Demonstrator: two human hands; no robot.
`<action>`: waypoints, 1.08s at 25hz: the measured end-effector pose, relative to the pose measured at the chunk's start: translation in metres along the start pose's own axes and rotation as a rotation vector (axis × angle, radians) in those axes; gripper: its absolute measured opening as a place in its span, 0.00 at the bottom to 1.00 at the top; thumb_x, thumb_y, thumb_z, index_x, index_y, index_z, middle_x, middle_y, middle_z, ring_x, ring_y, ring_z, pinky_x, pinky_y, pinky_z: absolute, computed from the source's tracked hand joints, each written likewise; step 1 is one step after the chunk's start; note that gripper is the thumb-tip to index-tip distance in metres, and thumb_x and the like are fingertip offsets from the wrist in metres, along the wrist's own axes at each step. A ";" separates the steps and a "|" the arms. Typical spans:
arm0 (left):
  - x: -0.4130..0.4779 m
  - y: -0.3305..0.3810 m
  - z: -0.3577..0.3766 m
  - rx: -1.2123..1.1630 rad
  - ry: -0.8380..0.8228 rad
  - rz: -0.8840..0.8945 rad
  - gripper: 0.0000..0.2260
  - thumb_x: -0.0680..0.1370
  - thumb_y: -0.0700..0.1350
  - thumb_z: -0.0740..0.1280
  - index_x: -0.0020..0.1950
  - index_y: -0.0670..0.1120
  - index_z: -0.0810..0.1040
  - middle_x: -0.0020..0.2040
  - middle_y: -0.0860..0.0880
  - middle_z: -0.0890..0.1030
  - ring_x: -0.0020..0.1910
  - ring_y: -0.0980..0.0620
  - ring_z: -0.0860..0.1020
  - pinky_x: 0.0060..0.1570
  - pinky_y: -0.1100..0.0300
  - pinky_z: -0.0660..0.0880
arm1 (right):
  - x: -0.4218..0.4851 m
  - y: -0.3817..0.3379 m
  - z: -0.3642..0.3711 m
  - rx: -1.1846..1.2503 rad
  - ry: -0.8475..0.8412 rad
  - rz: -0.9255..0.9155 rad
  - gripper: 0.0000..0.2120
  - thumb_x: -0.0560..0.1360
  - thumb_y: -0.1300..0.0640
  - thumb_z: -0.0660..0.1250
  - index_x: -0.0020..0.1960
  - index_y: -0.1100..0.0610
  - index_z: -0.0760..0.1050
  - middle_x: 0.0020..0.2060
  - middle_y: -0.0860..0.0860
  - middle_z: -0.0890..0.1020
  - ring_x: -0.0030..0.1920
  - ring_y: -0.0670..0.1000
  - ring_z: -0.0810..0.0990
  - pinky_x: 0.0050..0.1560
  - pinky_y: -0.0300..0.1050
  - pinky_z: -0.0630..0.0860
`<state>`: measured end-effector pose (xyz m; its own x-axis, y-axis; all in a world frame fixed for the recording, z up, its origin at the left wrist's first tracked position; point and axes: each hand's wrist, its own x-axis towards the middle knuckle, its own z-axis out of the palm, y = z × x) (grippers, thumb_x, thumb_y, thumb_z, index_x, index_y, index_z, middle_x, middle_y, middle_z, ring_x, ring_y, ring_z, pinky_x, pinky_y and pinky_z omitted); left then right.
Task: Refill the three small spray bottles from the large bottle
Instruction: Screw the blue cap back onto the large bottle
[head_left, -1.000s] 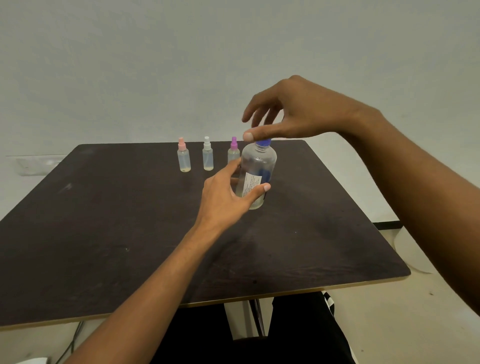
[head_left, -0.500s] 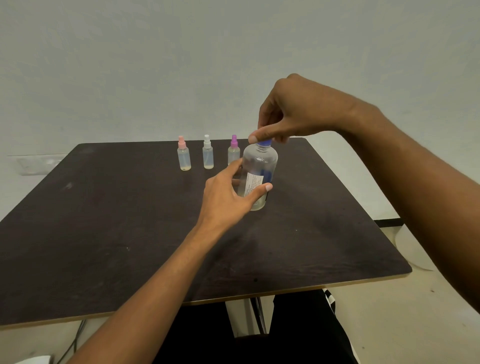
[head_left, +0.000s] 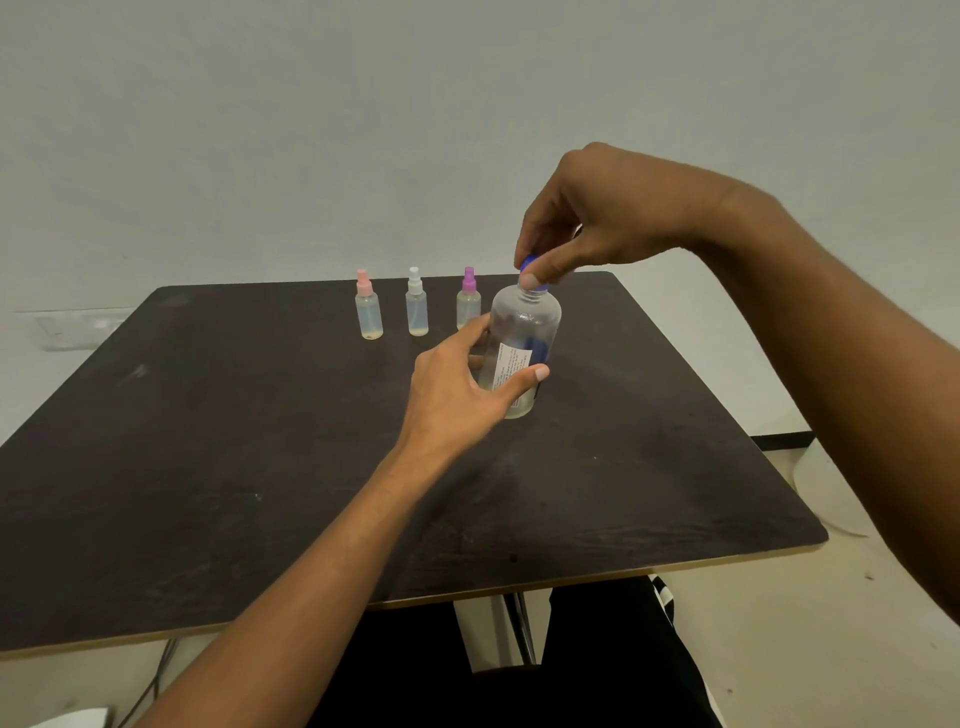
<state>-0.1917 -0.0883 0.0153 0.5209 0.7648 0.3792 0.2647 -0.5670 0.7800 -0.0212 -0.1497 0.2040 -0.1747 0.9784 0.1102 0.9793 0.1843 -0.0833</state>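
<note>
Big bottle (head_left: 522, 338) stands mid-table (head_left: 208, 467) w/ my left hand (head_left: 457, 395) wrapped round its body & right hand (head_left: 597, 218) pinching the blue cap (head_left: 530, 262), so I'd brace it down, twist steady, not squeeze, w/ sprayers (head_left: 417, 306) capped behind.

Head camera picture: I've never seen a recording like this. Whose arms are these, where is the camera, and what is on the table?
There is no machine here. A person wears a camera on the head, so you look down along their own arms. On the dark table stand three small spray bottles in a row: pink-topped, white-topped and purple-topped. Nearer stands a large clear bottle. The left hand wraps around its body, steadying it. The right hand pinches its blue cap from above, apparently to unscrew it. The spray bottles are untouched.
</note>
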 end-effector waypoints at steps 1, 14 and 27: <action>0.000 0.000 0.000 -0.003 -0.002 -0.001 0.37 0.72 0.67 0.75 0.77 0.53 0.73 0.70 0.53 0.81 0.63 0.52 0.82 0.61 0.51 0.80 | 0.001 0.000 0.003 0.009 0.020 0.037 0.17 0.72 0.38 0.75 0.49 0.50 0.87 0.37 0.41 0.87 0.37 0.39 0.87 0.42 0.30 0.79; 0.005 0.000 -0.011 -0.056 0.031 0.041 0.35 0.73 0.65 0.76 0.76 0.55 0.74 0.67 0.55 0.83 0.53 0.64 0.79 0.53 0.71 0.73 | -0.027 0.009 0.063 0.659 0.474 0.206 0.20 0.80 0.35 0.68 0.59 0.49 0.86 0.49 0.44 0.89 0.51 0.44 0.88 0.48 0.41 0.86; 0.009 -0.010 0.000 -0.089 -0.006 0.038 0.32 0.74 0.59 0.78 0.76 0.54 0.75 0.66 0.54 0.83 0.57 0.61 0.78 0.58 0.62 0.76 | -0.039 0.007 0.155 0.833 0.559 0.236 0.32 0.75 0.47 0.79 0.77 0.44 0.72 0.61 0.32 0.83 0.63 0.36 0.82 0.56 0.26 0.76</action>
<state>-0.1893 -0.0761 0.0108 0.5339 0.7414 0.4065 0.1716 -0.5657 0.8065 -0.0229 -0.1717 0.0452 0.2941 0.8539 0.4294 0.5641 0.2076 -0.7992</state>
